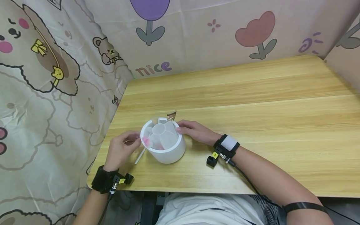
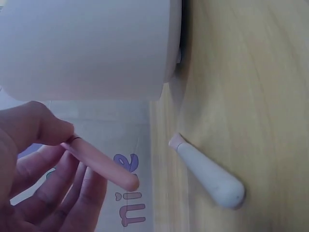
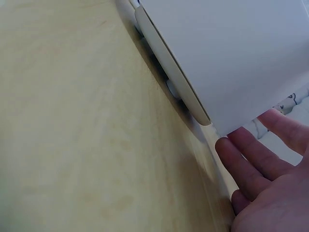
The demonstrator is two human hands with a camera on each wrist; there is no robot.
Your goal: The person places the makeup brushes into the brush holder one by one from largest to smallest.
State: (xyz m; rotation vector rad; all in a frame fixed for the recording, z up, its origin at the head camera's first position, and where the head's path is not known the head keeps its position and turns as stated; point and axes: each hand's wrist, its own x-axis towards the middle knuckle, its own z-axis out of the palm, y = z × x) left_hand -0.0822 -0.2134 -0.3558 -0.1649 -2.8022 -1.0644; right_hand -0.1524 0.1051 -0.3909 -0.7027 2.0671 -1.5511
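Note:
A white round holder (image 1: 168, 153) with several inner compartments stands on the wooden table (image 1: 253, 103) near its left front corner. Something pink (image 1: 146, 141) lies in one left compartment. My left hand (image 1: 130, 141) is just left of the holder and pinches a slim pink stick (image 2: 104, 164) between thumb and fingers. Below that hand a white stick (image 1: 139, 156) with a rounded end (image 2: 207, 174) lies flat on the table. My right hand (image 1: 185, 128) rests straight fingers (image 3: 251, 164) against the holder's right wall (image 3: 231, 58).
A cartoon-print cloth (image 1: 50, 93) walls in the table on the left and behind, and a panel stands at the far right. The table's left edge (image 1: 112, 118) is close to the holder. A small dark object (image 1: 171, 115) pokes up behind the holder.

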